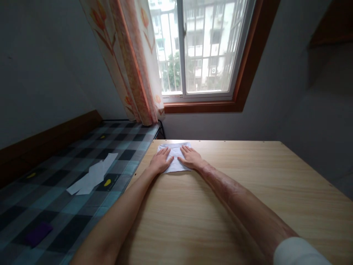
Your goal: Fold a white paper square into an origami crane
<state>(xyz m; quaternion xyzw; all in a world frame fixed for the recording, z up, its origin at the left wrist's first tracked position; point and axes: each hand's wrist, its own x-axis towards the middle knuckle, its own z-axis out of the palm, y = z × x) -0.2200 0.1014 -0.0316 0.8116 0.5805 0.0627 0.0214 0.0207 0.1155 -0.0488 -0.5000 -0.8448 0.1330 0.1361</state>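
The left hand (160, 161) and right hand (192, 157) lie open, palms down, on a white sheet (175, 166). It sits near the table's (256, 169) far left corner, far side along the back edge; long axis unclear. Wood stretches rightward and nearer; left is a bed (121, 175).

The left hand (161, 161) and right hand (191, 156) lie flat on a creased white sheet (176, 166) at the wooden table's (275, 165) far left; left of it, white strips (95, 176) lie on a checkered mattress (64, 230).
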